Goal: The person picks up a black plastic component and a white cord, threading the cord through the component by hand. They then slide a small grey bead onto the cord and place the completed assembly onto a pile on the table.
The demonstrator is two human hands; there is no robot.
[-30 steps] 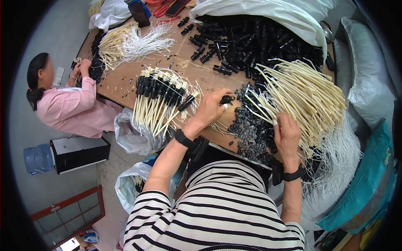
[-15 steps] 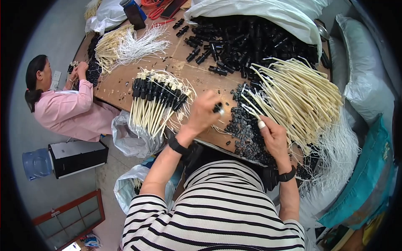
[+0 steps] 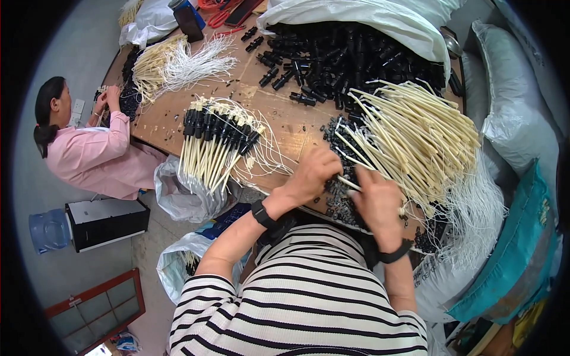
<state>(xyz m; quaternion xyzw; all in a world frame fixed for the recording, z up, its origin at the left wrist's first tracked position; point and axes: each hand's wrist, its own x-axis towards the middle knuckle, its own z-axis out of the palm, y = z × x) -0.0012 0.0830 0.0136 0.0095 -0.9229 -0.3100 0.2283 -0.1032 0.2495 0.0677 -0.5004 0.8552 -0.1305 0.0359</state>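
Observation:
My left hand (image 3: pixel 313 174) and my right hand (image 3: pixel 378 200) are close together over the table's near edge, fingers closed. A thin cream stick (image 3: pixel 349 183) spans the gap between them. My right hand, slightly blurred, grips it, and its other end meets my left fingertips. What my left fingers close on is hidden. Beneath and behind the hands lie many small black plastic pieces (image 3: pixel 341 204). Right of them is a large heap of cream sticks (image 3: pixel 424 142) with white strings (image 3: pixel 472 199). Left of my hands sits a bundle of sticks fitted with black connectors (image 3: pixel 217 127).
Black connectors (image 3: pixel 356 53) spill from a white sack (image 3: pixel 380 15) at the back. Another stick bundle (image 3: pixel 157 65) lies far left, near a person in pink (image 3: pixel 89 148). Plastic bags (image 3: pixel 190 193) hang below the table's left edge. Stuffed sacks (image 3: pixel 516 101) line the right.
My left hand has moved right and down to meet my right hand. The black connector it held is now out of sight. My right hand has turned inward with its stick.

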